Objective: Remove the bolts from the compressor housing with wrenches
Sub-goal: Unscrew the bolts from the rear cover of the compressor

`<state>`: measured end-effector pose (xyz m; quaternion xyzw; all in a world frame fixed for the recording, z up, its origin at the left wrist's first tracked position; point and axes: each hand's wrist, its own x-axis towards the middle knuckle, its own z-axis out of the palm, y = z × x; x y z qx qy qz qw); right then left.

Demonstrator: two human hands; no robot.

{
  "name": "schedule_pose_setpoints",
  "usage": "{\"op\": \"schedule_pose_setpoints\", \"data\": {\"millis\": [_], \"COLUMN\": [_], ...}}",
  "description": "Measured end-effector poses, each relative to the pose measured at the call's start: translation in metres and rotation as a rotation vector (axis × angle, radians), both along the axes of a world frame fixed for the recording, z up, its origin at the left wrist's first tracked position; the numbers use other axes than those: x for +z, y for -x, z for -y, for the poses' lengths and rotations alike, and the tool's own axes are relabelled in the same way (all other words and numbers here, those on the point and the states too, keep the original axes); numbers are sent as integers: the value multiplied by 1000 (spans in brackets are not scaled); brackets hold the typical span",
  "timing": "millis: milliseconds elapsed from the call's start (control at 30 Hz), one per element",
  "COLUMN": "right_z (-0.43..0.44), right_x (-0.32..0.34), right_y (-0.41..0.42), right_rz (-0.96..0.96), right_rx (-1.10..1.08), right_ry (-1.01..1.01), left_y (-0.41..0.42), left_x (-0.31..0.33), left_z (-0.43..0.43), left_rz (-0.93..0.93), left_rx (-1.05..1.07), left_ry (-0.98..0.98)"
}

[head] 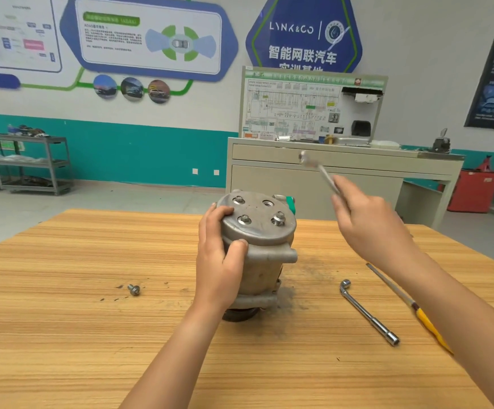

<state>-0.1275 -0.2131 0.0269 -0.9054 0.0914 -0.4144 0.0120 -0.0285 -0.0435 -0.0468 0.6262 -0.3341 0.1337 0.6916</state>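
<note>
While compressor housing (265, 246) is standing upright on table (92, 335), left hand (220, 255) is curling around its top edge. Right hand (366, 219) is pinching blurred wrench (318, 169), raised right of housing. Three bolts (244, 219) are sitting in housing top.

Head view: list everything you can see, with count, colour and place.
Light wooden table: one, tan, foreground.
Grey metal compressor housing: one, upright, table centre.
Seated silver bolts: three, housing top; one hole empty.
Loose silver bolt: one, table left.
L-shaped chrome socket wrench: one, table right.
Yellow-handled screwdriver: one, far right, partly behind the forearm.
Slim silver wrench: one, raised right of the housing.
Beige cabinet: one, behind.
Hands: left hand grips the housing; right hand holds the wrench.
</note>
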Motion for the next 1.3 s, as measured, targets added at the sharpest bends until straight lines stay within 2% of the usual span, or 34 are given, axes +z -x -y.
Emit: {"op": "schedule_pose_setpoints", "data": {"millis": [167, 333, 600, 767, 1033, 1200, 1300], "right_z": [-37, -51, -66, -90, -93, -86, -85], "right_x": [-6, 1, 6, 4, 6, -8, -3], "right_y": [36, 40, 37, 24, 11, 19, 23], "right_rz": [-274, -384, -492, -642, -621, -566, -473], "right_rx": [-252, -408, -424, -439, -420, -445, -533], "right_ry": [194, 315, 396, 335, 257, 498, 536], "left_y": [5, 4, 7, 7, 9, 7, 6], "left_x": [0, 0, -1, -3, -4, -3, -4], "left_z": [4, 7, 11, 11, 17, 21, 20], "left_rz": [2, 7, 16, 36, 38, 43, 42], "left_rx": [27, 43, 79, 107, 141, 153, 142], "left_ry": [-18, -23, -8, -20, -49, -47, -44]}}
